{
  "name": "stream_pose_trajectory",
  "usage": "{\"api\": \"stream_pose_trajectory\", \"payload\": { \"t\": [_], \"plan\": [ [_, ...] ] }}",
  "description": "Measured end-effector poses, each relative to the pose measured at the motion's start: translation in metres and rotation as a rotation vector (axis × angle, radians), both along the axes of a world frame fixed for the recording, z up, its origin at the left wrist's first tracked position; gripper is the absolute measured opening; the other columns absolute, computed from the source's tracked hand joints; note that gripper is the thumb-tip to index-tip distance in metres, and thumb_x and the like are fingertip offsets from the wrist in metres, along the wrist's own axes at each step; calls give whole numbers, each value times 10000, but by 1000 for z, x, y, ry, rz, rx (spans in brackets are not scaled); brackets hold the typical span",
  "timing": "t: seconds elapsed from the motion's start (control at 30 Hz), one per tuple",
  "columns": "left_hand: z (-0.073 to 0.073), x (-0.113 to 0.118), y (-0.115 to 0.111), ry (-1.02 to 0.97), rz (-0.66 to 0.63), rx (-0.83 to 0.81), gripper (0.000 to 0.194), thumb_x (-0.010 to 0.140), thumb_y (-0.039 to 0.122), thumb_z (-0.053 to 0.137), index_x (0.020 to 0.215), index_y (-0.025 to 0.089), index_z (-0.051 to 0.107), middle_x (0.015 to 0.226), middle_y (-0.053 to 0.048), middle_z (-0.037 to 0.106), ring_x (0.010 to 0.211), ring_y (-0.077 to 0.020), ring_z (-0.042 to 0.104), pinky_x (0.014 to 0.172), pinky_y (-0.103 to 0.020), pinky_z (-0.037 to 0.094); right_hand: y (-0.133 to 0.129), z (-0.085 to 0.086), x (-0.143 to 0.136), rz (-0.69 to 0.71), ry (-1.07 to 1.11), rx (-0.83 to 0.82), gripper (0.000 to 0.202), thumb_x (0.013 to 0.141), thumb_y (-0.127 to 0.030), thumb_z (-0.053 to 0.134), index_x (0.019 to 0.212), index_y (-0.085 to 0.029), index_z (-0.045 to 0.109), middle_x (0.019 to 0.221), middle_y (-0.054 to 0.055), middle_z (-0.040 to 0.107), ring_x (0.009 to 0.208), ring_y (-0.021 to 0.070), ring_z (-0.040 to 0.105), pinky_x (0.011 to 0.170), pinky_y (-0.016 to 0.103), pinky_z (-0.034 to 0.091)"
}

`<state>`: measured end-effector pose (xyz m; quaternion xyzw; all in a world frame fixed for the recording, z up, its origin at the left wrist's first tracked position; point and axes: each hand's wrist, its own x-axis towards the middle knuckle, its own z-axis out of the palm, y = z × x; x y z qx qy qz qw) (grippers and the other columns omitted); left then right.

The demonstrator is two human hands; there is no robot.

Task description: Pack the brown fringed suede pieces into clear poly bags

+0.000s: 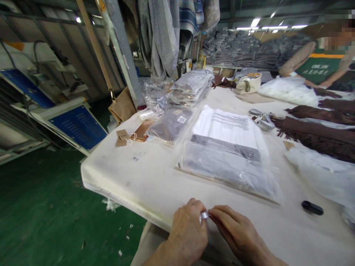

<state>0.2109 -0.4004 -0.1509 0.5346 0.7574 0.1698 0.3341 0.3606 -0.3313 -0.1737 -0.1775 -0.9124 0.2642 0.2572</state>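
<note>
At the near edge of the table, my left hand (188,227) is closed on a small, shiny white strip (204,215). My right hand (237,227) meets it from the right, its thumb and fingertips pressed together at the strip's end. What the strip is, I cannot make out. Beyond both hands lies a flat stack of clear plastic bags (222,166) with white printed ones on top. To its left is a bagged grey textile (172,125) bearing a barcode label. Loose barcode stickers (138,156) lie on the tabletop near a brown hang tag (122,137) with white string.
The pale-covered table (111,173) ends at its left corner. A phone (142,130), more bagged textiles (191,85), a small black object (312,207) and dark fringed scarves (318,133) lie on it. A person (318,62) stands at the far right. A machine (74,123) stands left.
</note>
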Motion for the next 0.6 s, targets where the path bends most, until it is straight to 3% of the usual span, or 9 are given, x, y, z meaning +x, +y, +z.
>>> {"api": "stream_pose_trajectory", "payload": {
  "t": [0.2, 0.37, 0.6],
  "plan": [
    [3, 3, 1, 37, -29, -1, 207, 811, 139, 401, 852, 199, 594, 862, -34, 634, 769, -180, 600, 677, -286, 395, 7, 13, -2, 86, -153, 68, 278, 857, -36, 336, 875, -173, 577, 812, 63, 652, 710, 141, 633, 644, 229, 539],
    [5, 5, 3, 96, -74, -37, 227, 821, 130, 373, 872, 185, 588, 880, -47, 628, 789, -196, 610, 690, -298, 407, 9, 23, -2, 143, -242, 201, 275, 812, 22, 345, 858, -172, 534, 792, 52, 623, 664, 152, 599, 620, 248, 524],
    [7, 6, 6, 114, -68, -38, 224, 851, 158, 354, 882, 177, 575, 905, -59, 617, 809, -210, 609, 707, -312, 416, -2, -9, -7, -33, -121, 203, 232, 819, -7, 347, 900, -177, 482, 753, 30, 558, 649, 154, 548, 588, 265, 485]
  ]
}}
